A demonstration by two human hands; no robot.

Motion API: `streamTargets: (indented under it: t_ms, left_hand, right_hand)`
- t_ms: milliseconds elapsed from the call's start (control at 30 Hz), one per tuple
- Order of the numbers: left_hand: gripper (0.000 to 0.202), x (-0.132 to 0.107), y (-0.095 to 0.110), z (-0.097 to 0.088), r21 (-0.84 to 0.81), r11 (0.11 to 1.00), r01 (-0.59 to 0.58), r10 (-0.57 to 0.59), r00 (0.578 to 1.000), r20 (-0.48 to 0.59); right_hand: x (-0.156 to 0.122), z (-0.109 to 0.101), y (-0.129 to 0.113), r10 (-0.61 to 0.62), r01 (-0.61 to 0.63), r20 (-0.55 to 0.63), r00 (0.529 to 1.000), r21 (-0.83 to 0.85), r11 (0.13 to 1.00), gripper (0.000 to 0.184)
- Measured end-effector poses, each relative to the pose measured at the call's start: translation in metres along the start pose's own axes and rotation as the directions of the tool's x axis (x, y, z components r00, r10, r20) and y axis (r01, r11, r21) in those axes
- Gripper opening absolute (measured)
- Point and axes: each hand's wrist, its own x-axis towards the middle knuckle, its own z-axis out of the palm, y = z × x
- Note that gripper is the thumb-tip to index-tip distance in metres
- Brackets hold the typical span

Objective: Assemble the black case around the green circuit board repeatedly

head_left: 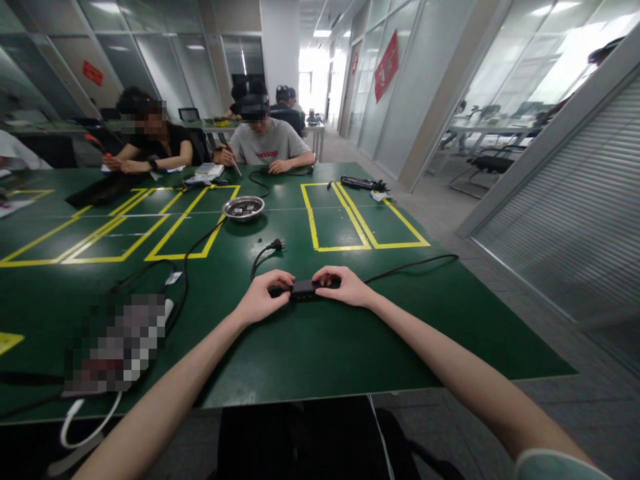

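A small black power adapter (305, 289) lies on the green table (320, 347) in front of me. My left hand (263, 297) grips its left end with curled fingers. My right hand (343, 285) is closed over its right end. One black cable runs from the adapter's left side to a plug (277, 245) lying on the table just beyond my hands. Another black cable (410, 265) leads away to the right from under my right hand.
A metal bowl (243, 207) with small parts sits further back. Yellow tape rectangles (360, 223) mark the table. Two people sit at the far side. Cables and a blurred object (117, 343) lie at my left. The table edge drops off at right.
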Motion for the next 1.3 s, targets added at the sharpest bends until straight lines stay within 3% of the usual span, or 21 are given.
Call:
streamTargets:
  t_ms: [167,600,967,1300]
  left_hand:
    - [0.036,-0.0021,-0.0002,-0.0004,0.194,0.981,-0.027,0.015,0.998,0.063]
    - [0.019,-0.0045,-0.0026,0.0075,0.452,0.863,-0.225,0.195,0.974,0.113]
    - [0.025,-0.0030,-0.0008,0.0046,0.426,0.886,-0.185,0.151,0.982,0.113]
    - [0.031,-0.0031,-0.0017,0.0016,0.375,0.918,-0.128,0.101,0.991,0.093]
  right_hand:
    - [0.0000,-0.0001,-0.0008,-0.001,0.001,-0.005,1.000,0.003,1.000,0.029]
    - [-0.0062,0.0076,0.0018,-0.076,0.072,-0.026,0.997,-0.135,0.988,0.027]
    - [-0.0080,0.0089,-0.0018,-0.109,0.104,-0.017,0.994,-0.197,0.975,0.033]
    - [-0.0065,0.0075,-0.0046,-0.150,0.141,-0.017,0.989,-0.259,0.956,0.025]
